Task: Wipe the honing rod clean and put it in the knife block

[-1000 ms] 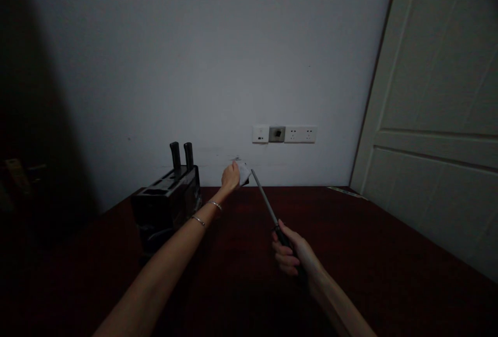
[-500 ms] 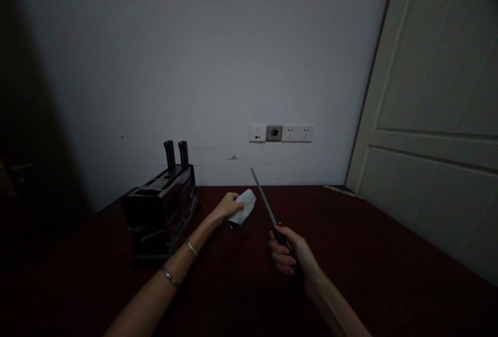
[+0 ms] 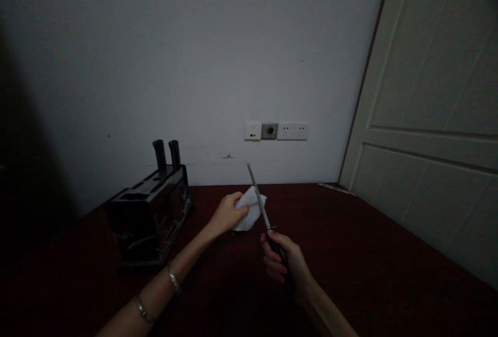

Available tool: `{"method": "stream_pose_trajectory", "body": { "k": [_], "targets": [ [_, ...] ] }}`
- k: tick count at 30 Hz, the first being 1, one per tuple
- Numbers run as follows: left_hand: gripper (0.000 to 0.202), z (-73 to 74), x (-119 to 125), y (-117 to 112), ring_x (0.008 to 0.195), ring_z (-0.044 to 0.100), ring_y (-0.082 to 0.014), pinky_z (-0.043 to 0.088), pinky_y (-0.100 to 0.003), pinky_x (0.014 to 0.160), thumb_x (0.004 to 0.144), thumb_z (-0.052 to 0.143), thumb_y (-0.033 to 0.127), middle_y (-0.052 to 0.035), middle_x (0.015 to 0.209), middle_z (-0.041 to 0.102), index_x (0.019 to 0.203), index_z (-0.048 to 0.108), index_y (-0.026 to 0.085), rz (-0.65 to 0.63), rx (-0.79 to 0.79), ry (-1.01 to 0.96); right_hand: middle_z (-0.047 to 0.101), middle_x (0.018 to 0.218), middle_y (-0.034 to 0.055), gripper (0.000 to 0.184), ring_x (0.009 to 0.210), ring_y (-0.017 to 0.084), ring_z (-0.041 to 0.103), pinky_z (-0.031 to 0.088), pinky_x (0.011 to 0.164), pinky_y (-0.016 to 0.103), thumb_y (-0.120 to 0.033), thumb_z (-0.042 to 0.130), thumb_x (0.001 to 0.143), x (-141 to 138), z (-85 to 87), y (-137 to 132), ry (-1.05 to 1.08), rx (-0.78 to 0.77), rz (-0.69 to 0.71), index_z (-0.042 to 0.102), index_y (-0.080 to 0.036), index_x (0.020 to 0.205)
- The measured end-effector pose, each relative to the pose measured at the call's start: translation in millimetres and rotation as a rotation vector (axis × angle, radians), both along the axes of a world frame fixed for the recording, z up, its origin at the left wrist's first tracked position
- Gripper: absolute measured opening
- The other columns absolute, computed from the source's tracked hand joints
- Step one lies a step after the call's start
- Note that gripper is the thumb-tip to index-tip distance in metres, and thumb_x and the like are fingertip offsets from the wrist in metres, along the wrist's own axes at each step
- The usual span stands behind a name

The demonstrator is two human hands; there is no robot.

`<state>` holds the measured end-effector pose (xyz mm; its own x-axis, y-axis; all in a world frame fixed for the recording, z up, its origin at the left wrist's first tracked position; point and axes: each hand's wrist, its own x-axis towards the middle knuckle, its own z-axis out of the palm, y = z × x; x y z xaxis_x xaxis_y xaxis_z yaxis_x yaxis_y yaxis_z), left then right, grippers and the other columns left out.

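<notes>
My right hand (image 3: 286, 260) is wrapped round the black handle of a sharpening steel (image 3: 259, 198), whose grey rod points up and away from me. Between the thumb and fingers of my left hand (image 3: 229, 213) is a white tissue (image 3: 248, 211). The rod passes in front of the tissue; whether the two touch I cannot tell. Left of my hands stands a black knife block (image 3: 155, 218) with two dark-handled knives (image 3: 167, 155) upright in its far slots. Its nearer slots show no handles.
The dark red tabletop (image 3: 373, 254) runs back to a pale wall with a row of sockets (image 3: 277, 130). A thin strip (image 3: 336, 189) lies at the table's far right edge. A pale panelled door (image 3: 431, 135) rises on the right.
My left hand has brought the tissue rightward, up to the rod of the steel. The steel in my right hand has shifted slightly left. The view has turned a little.
</notes>
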<state>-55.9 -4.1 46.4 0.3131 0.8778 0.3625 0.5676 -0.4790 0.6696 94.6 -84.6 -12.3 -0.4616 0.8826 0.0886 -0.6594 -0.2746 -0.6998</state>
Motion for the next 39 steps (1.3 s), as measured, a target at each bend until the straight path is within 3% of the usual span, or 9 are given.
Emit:
{"method": "stream_pose_trajectory", "body": {
  "k": [5, 10, 18, 24, 33, 39],
  "targets": [
    [0.013, -6.3, -4, 1, 0.061, 0.052, -0.012, 0.035, -0.021, 0.053, 0.063, 0.047, 0.014, 0.0015, 0.066, 0.057, 0.073, 0.055, 0.015, 0.0, -0.007, -0.033, 0.039, 0.037, -0.0112, 0.03, 0.025, 0.002, 0.02, 0.018, 0.024, 0.015, -0.043, 0.063, 0.066, -7, -5.1, -3, -0.04, -0.057, 0.005, 0.048, -0.019, 0.072],
    [0.013, -5.9, -13, 0, 0.06, 0.051, -0.0115, 0.034, -0.021, 0.055, 0.064, 0.046, 0.012, 0.0016, 0.065, 0.057, 0.071, 0.056, 0.016, 0.076, 0.091, 0.023, 0.041, 0.038, -0.0105, 0.034, 0.025, 0.002, 0.021, 0.017, 0.024, 0.014, -0.045, 0.066, 0.064, -10, -3.7, -4, -0.063, -0.133, 0.017, 0.044, -0.021, 0.072],
    [0.014, 2.1, -13, -8, 0.06, 0.051, -0.0112, 0.036, -0.021, 0.057, 0.065, 0.047, 0.013, 0.0024, 0.066, 0.058, 0.073, 0.058, 0.016, 0.125, 0.174, -0.037, 0.045, 0.049, -0.0088, 0.041, 0.032, 0.003, 0.034, 0.023, 0.026, 0.013, -0.046, 0.071, 0.059, -13, -3.2, -1, -0.094, -0.118, -0.126, 0.048, -0.018, 0.077],
    [0.014, 0.1, -7, -23, 0.06, 0.05, -0.0092, 0.038, -0.019, 0.057, 0.071, 0.046, 0.013, 0.0032, 0.067, 0.057, 0.078, 0.058, 0.015, 0.0, 0.288, -0.135, 0.045, 0.054, -0.0086, 0.042, 0.03, 0.0, 0.03, 0.025, 0.026, 0.014, -0.048, 0.071, 0.06, -12, -6.0, 1, -0.116, -0.077, -0.244, 0.053, -0.015, 0.08],
    [0.017, -7.8, 0, -37, 0.061, 0.053, -0.0092, 0.041, -0.019, 0.059, 0.074, 0.047, 0.011, -0.0012, 0.073, 0.06, 0.085, 0.059, 0.014, -0.281, 0.358, -0.115, 0.046, 0.053, -0.0082, 0.04, 0.03, 0.0, 0.029, 0.025, 0.026, 0.014, -0.049, 0.069, 0.061, -8, -3.1, 2, -0.167, -0.032, -0.338, 0.052, -0.016, 0.077],
    [0.027, -9.4, 7, -42, 0.08, 0.057, -0.0152, 0.045, -0.027, 0.071, 0.07, 0.051, 0.008, -0.0065, 0.085, 0.063, 0.095, 0.061, 0.014, -0.424, 0.382, -0.109, 0.034, 0.035, -0.01, 0.044, 0.025, 0.002, 0.027, 0.022, 0.025, 0.014, -0.055, 0.066, 0.059, -10, -0.4, 2, -0.26, -0.026, -0.317, 0.042, -0.018, 0.057]
  ]
}}
